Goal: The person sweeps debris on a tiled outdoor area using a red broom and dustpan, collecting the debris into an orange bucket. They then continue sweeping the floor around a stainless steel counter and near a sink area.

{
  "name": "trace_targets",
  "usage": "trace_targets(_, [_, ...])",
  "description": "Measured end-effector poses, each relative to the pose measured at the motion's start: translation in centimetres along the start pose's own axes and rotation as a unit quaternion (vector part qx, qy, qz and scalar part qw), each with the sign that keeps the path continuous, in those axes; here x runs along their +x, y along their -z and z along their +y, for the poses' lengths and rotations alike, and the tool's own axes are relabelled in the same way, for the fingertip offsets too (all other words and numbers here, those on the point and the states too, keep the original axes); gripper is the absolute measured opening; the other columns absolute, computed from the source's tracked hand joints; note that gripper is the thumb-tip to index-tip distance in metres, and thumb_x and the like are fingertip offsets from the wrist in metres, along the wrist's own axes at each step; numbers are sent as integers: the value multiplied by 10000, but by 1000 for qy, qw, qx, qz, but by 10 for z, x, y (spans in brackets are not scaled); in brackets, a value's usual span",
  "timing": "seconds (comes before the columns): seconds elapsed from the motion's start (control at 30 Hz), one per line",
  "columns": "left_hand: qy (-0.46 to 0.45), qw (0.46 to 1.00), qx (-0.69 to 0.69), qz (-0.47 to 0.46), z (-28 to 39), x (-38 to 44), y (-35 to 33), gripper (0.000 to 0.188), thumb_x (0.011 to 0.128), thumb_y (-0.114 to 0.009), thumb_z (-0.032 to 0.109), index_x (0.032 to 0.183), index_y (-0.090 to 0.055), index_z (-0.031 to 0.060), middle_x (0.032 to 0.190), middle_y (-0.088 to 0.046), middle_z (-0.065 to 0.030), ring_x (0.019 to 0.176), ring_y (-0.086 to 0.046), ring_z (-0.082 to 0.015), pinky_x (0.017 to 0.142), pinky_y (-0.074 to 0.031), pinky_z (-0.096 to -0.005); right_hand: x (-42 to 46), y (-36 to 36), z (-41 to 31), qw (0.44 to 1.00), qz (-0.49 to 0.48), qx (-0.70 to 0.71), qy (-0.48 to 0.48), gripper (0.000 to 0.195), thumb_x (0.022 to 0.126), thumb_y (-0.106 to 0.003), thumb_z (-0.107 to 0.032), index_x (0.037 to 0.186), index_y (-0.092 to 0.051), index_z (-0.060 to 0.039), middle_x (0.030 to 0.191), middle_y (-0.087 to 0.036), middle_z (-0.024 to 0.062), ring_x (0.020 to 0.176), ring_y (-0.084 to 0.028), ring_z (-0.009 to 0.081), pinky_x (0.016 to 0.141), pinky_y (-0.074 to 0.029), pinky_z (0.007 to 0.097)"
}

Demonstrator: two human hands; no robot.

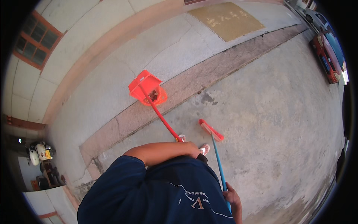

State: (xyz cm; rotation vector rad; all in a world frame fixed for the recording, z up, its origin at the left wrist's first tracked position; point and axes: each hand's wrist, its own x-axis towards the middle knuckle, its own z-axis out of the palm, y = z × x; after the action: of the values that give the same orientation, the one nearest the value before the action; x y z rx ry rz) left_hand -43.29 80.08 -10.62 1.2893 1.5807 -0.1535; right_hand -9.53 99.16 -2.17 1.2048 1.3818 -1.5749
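Note:
My left hand (192,149) is in front of my waist, gripping the upper end of a red dustpan handle; the fingers are mostly hidden behind the forearm. The red dustpan (145,81) is tilted at the far end of that handle, at the concrete step. Under and beside it is an orange-red plastic bag (161,96), with brown debris (153,95) inside. My right hand (233,195), at my side, is closed around the blue pole of a broom (218,156). The red broom head (211,130) rests on the concrete ground, right of my sandalled feet (204,149).
A raised concrete ledge (193,72) runs diagonally ahead, bearing a tan sheet (226,21) with pale bits on it. A red car (325,56) and a grey car (316,18) stand at the far right. A white scooter (40,152) is at left, near a wall with a window (37,39).

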Motion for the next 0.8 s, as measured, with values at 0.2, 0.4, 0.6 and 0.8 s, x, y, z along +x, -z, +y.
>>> trace_targets(0.2, [13,1000,-15,22,25,-17,11,360,844,-660,314,1054,-811,64,1066,-770,-221,982,-744,-416,859,-560,-529,-1,-1,9,1000,5,0,2,960,863,-622,3,1679,-120,-49,698,-611,90,504,-579,192,439,-482,352])
trace_targets(0.4, [32,998,59,-19,34,-22,20,554,1080,-367,436,1205,-753,58,1235,-737,-189,1139,-712,-373,945,-542,-513,-2,-2,17,999,1,34,-4,953,868,-618,1,1682,-126,-63,685,-604,83,499,-570,186,438,-477,349])
trace_targets(0.6, [51,998,16,39,42,-32,24,353,916,-608,315,1066,-794,56,1079,-764,-207,1015,-738,-406,871,-559,-534,-7,-6,21,999,11,-19,31,926,865,-606,-11,1671,-151,-22,675,-597,69,500,-573,177,459,-483,335])
trace_targets(0.8, [71,941,-39,329,50,-124,64,156,845,-692,194,929,-723,67,820,-730,-187,804,-714,-427,711,-549,-532,-30,-5,1,996,29,-23,78,873,881,-575,-24,1649,-168,44,692,-621,77,516,-591,162,495,-504,322])
